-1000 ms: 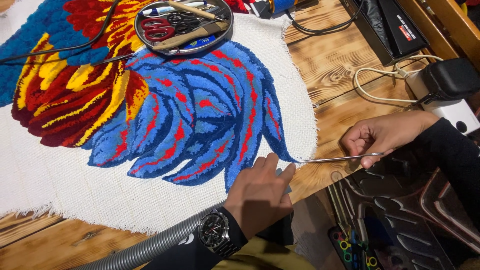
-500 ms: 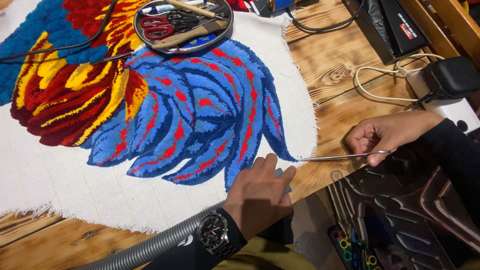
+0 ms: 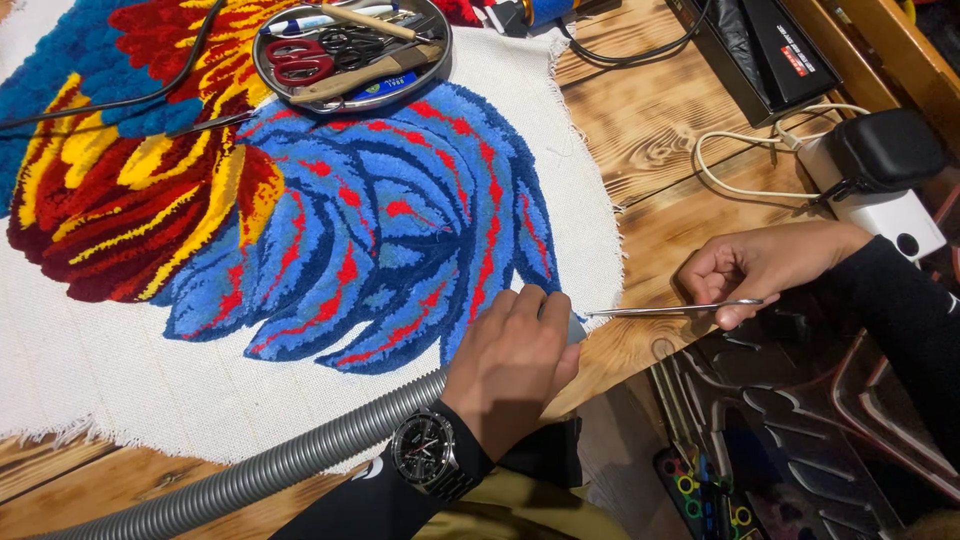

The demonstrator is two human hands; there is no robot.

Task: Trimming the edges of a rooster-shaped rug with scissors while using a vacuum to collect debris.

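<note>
While my left hand (image 3: 515, 365) presses flat on the rug (image 3: 380, 220) edge, my right hand (image 3: 755, 268) pinches tweezers (image 3: 672, 310); next, I judge, careful picking at the fringe.

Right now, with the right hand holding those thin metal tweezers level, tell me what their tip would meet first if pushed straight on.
The right hand points the tweezers leftward. Their tip would probably first meet the grey nozzle edge under the left hand, at the rug's blue tip; depth is unclear.
</note>
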